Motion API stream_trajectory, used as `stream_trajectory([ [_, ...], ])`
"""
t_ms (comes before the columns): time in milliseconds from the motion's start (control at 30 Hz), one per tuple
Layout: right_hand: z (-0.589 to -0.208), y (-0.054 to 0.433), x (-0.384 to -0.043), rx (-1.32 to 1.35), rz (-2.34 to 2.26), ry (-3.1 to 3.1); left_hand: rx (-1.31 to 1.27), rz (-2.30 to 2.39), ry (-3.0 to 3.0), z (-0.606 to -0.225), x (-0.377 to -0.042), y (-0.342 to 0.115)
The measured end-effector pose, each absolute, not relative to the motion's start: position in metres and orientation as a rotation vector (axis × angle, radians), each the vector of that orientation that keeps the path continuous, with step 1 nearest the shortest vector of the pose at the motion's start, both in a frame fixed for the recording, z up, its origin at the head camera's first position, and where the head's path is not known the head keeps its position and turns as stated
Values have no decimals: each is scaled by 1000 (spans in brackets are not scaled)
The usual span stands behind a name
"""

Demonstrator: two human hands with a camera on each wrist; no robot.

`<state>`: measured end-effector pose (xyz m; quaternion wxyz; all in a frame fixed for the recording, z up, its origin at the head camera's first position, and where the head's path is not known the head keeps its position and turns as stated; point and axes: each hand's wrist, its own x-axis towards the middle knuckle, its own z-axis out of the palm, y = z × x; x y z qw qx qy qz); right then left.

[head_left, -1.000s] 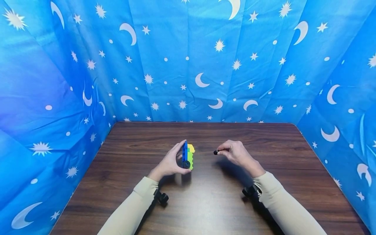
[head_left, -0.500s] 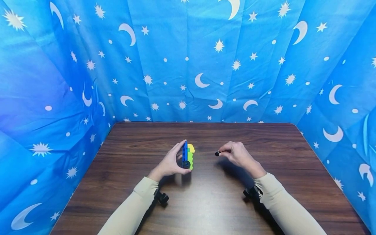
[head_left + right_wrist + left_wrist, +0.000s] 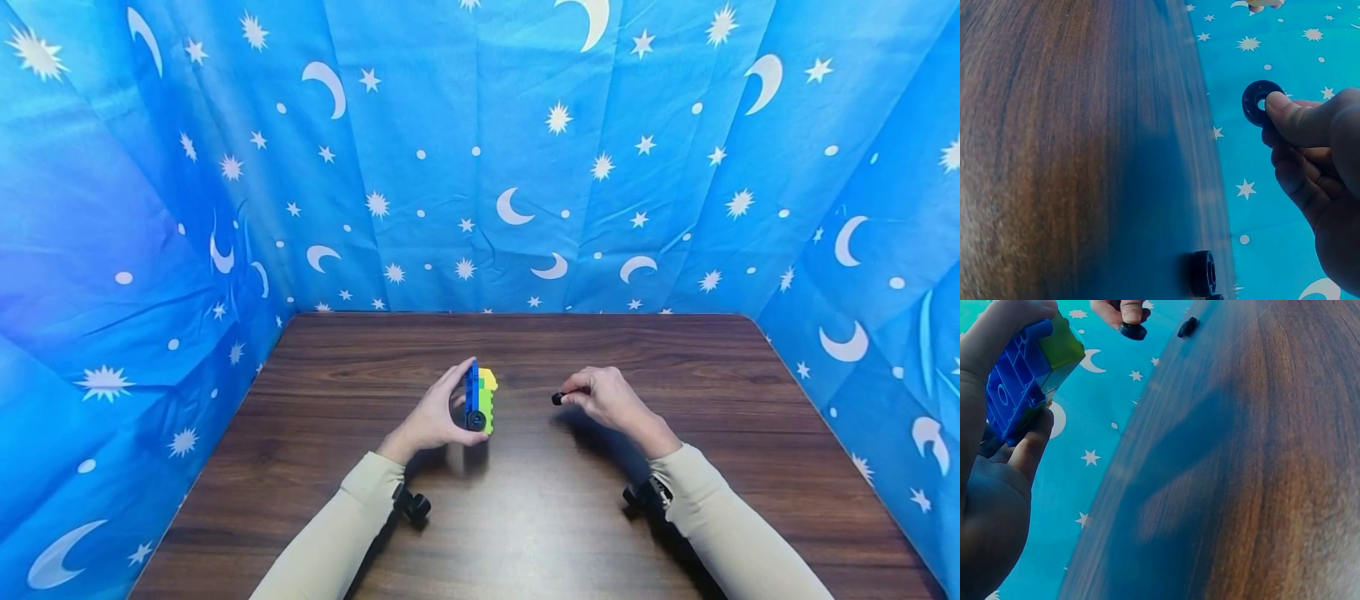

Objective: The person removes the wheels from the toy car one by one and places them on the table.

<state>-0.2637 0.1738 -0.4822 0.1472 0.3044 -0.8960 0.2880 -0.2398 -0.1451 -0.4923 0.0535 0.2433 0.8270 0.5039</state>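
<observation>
My left hand [image 3: 433,417] grips a toy brick car [image 3: 483,404] by its ends, between thumb and fingers, above the table. The car stands on end, its blue base [image 3: 1017,381] turned toward my palm and its lime green and yellow bricks facing right. A black wheel [image 3: 476,421] is on its near end. To the right, my right hand [image 3: 611,398] pinches a loose black wheel [image 3: 1254,103] between thumb and fingers. This wheel has a hole in its middle and is held apart from the car. My right fingers partly cover it.
In the right wrist view, a black wheel [image 3: 1202,274] stands on the brown wooden table [image 3: 1054,156], with part of another black piece [image 3: 1215,297] at the frame's edge. A blue star-and-moon cloth [image 3: 450,167] surrounds the table's back and sides.
My right hand has come slightly nearer to me and lower with the wheel, which has turned a little in the fingers. My left hand and the car have stayed still.
</observation>
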Motion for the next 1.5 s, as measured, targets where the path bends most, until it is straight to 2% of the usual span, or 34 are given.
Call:
stream_trajectory([
  [1500,-490,180,-262,887,784,-2718,737,1454,2486,-490,-241,-145],
])
